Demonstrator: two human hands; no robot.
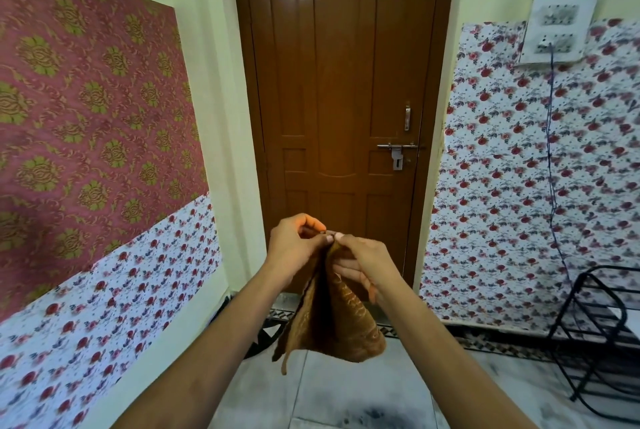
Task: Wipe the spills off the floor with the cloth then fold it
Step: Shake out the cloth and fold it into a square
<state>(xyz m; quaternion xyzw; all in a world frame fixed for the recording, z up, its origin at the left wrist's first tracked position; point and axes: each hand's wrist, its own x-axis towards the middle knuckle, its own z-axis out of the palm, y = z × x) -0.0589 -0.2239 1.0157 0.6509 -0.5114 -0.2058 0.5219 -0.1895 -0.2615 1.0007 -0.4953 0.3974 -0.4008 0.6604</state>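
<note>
From the head view, my left hand (294, 241) and right hand (367, 265) meet in mid-air before the door (339, 82), each pinching shut on the top of the brown cloth (332, 321), which hangs clear above the floor (346, 394). I judge folding is under way; I'd match corners squarely before creasing. No writing is readable anywhere.
</note>
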